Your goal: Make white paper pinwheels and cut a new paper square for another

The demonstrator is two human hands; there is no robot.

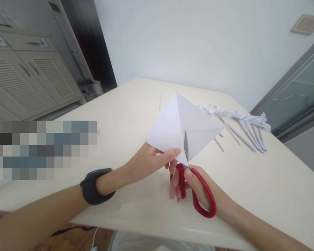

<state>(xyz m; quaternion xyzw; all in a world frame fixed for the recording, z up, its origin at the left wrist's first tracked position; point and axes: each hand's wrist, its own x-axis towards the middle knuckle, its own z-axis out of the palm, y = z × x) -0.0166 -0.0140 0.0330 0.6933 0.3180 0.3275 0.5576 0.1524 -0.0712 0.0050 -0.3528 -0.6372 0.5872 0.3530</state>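
A square sheet of white paper (164, 120) with crossing creases is held up over the table, one corner pointing toward me. My left hand (146, 160) pinches its near left side, thumb on top and fingers underneath. In my right hand (199, 181) is a pair of scissors (204, 195) with red handles, my thumb and fingers at the loops. One blade shows on top of the paper near the close corner, lying along the crease. The other blade is hidden, apparently under the sheet.
On the white table (125, 115), a pile of folded paper strips (235, 115) and several thin rolled paper sticks (248, 136) lie to the right. Another thin stick (161, 103) lies behind the sheet. A blurred-out patch (42, 150) covers the left. A bin (157, 242) stands below the front edge.
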